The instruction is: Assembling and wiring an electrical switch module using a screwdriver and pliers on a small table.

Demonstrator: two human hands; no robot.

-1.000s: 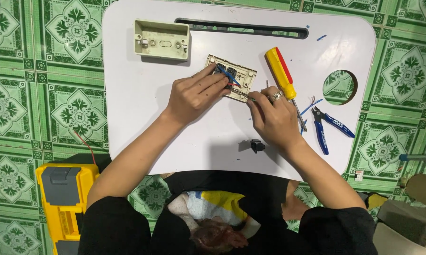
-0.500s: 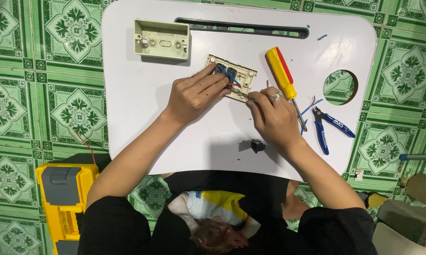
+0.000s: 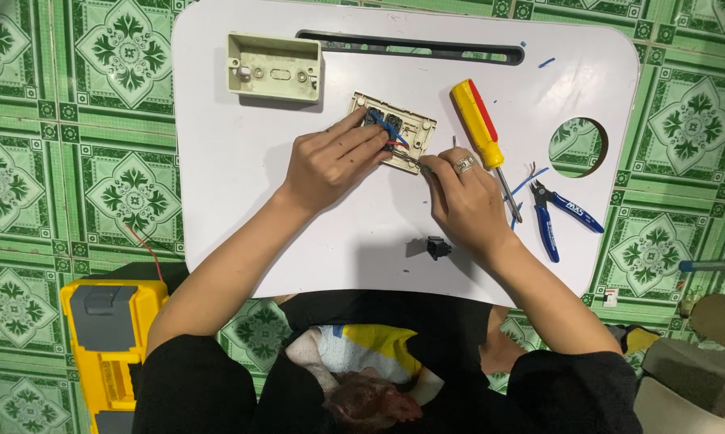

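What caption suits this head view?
Both hands, left hand and right hand, work on a beige switch plate beside a yellow-and-red screwdriver.

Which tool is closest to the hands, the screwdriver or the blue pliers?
The yellow-and-red screwdriver. Its shaft runs right beside the right hand, while the blue pliers lie farther off to the side.

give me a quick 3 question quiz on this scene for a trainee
1. True or false: the left hand rests on the switch plate.
2. Which tool lies untouched just right of the right hand? A) blue-handled cutters B) hammer C) tape measure
3. What sits at the top left of the white table?

Key
1. True
2. A
3. A beige mounting box
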